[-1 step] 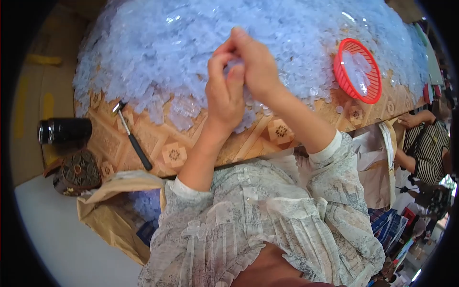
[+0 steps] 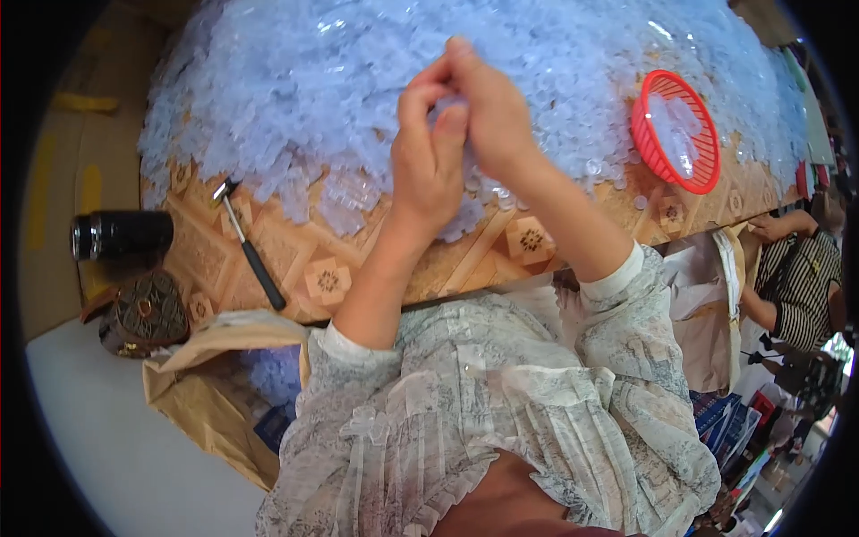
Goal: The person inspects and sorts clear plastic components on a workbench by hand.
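Above the near edge of a big heap of clear, bluish plastic pieces (image 2: 295, 80), my two hands are brought together. My left hand (image 2: 429, 166) is closed, its thumb raised beside the curled fingers. Against it presses my right hand (image 2: 497, 112), also closed, with fingers meeting those of the left. A bluish clear patch shows between the left thumb and fingers; whether it is a held piece or the heap behind, I cannot make out. Just below the hands, a few loose pieces lie on the patterned tabletop (image 2: 385, 282).
A red plastic basket (image 2: 698, 174) holding clear pieces stands at the right. On the left lie a black-handled hammer (image 2: 255, 264), a black flask (image 2: 125, 234) and a brown patterned pouch (image 2: 148, 313). Paper sacks (image 2: 201, 425) stand open at the table's front. Another person (image 2: 805, 277) works at far right.
My joined hands have shifted slightly up and to the right. The table and the things on it sit a little differently in view.
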Demonstrator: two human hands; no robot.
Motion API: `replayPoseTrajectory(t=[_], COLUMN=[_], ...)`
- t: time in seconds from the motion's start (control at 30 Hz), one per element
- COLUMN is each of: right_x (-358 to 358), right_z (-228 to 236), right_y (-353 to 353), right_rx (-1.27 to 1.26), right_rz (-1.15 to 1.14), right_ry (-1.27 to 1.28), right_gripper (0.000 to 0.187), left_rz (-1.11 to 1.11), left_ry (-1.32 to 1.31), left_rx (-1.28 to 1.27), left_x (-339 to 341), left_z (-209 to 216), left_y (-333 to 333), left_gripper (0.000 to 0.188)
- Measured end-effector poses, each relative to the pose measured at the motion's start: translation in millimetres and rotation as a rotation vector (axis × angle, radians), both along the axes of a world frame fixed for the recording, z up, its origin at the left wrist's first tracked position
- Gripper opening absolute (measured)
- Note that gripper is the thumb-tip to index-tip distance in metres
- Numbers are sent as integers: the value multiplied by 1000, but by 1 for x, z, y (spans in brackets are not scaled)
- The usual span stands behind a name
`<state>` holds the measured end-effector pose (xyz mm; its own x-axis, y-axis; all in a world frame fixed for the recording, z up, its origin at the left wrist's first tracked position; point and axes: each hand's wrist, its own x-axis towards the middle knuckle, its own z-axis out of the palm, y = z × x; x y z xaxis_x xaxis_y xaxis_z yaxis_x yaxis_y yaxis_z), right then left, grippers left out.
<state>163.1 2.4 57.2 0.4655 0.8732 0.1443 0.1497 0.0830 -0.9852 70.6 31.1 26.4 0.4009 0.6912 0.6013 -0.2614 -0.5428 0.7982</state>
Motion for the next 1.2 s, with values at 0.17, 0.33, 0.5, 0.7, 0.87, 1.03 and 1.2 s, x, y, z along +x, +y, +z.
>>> replayPoseTrajectory(t=[0.17, 0.33, 0.5, 0.7, 0.87, 1.03, 1.2], right_x=[34, 31, -18, -11, -9, -42, -121], right_z=[2, -19, -28, -37, -23, -10, -18], right_y=[-17, -86, -111, -96, -95, -83, -68], right_rx=[8, -296, -293, -167, -48, 78, 71], right_rz=[155, 162, 256, 218, 220, 480, 771], right_ry=[596, -164, -729, -906, -634, 346, 727], right_gripper=[48, 30, 50, 47, 52, 48, 66], left_rz=[-147, -262, -288, -242, -212, -81, 438], left_ry=[250, 497, 823, 1011, 774, 561, 833], left_rx=[-355, -539, -159, 40, 45, -364, 25], left_x=[-24, -78, -82, -75, -77, -107, -173], left_z=[25, 39, 15, 13, 20, 45, 61], left_y=[10, 10, -12, -35, -30, -46, -71], left_gripper=[26, 24, 48, 82, 82, 78, 66])
